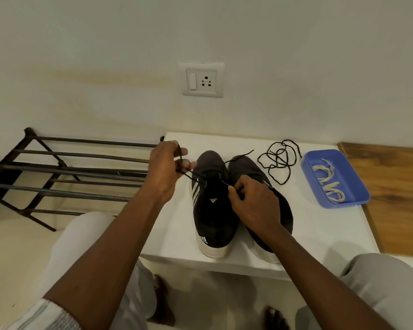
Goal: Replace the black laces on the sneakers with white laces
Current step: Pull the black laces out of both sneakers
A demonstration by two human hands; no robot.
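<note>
Left hand (166, 169), right hand (254, 207) — apart, each pinching one thin black lace (188, 176).
I judge left draws slack — right frees it from the dark knit sneaker (212, 216).

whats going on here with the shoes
A seated person is unlacing black sneakers on a white table. The left hand grips a black lace pulled sideways out of the striped sneaker, and the right hand pinches the same lace near the eyelets. A loose lace lies beside the other sneaker. White laces wait in a blue tray.
</note>
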